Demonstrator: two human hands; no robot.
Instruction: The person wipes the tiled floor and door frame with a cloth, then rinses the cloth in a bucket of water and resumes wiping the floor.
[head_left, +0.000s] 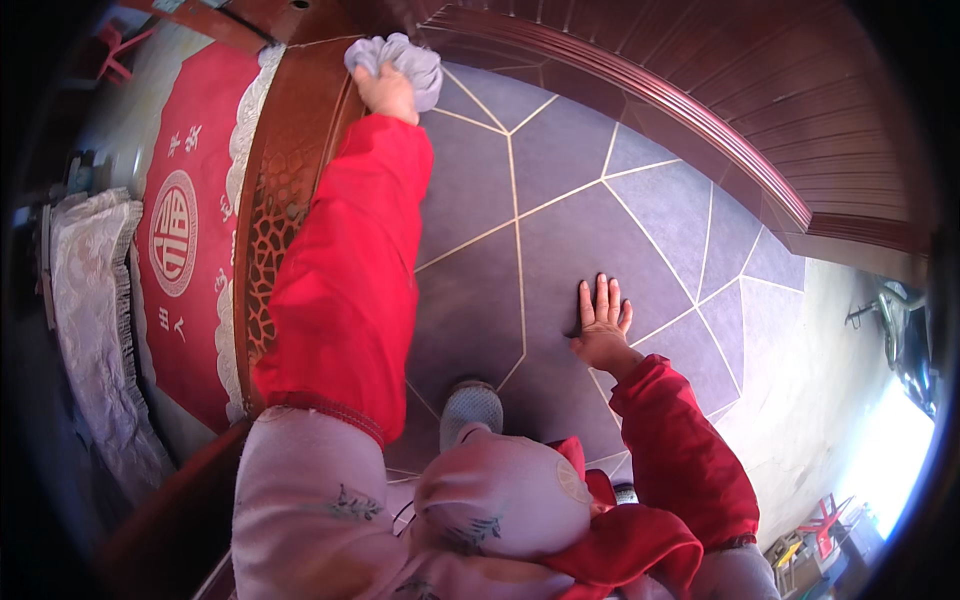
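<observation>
Far out at the upper left, my left hand (388, 91) presses a crumpled pale grey cloth (421, 69) into the corner between the brown wooden panel (296, 142) and the dark grey surface (570, 240). Pale gold lines cross this surface in an angular pattern. My right hand (602, 330) rests palm down on it, fingers spread and holding nothing. Red sleeve covers (352, 262) reach from both wrists towards the elbows. Below and between my arms, a grey shoe (471, 409) and my bent knee (502, 495) show.
Dark red ribbed woodwork (750, 97) borders the top right. Left of the panel lies a red mat (199, 225) with pale writing and a lace-like edge, beside a fringed cream cloth (94, 300). Pale floor (795, 375) and a red stool (825, 525) are at the right.
</observation>
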